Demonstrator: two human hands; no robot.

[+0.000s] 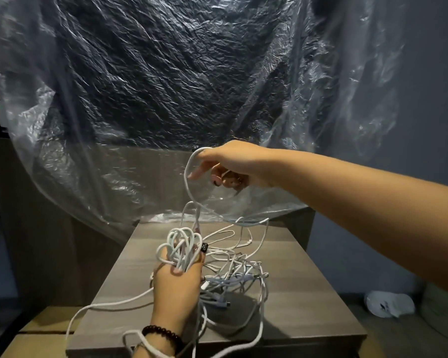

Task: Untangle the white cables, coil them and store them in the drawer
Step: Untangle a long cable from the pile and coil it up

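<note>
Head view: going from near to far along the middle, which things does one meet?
Beaded bracelet → left hand gripping the cable coil → right hand holding up a cable loop → plastic sheet.

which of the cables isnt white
The pale blue cable lying in the tangle on the table, right of the left hand; the others look white.

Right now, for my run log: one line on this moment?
left hand: holds coil | right hand: lifts cable loop | tangle: on table
</note>
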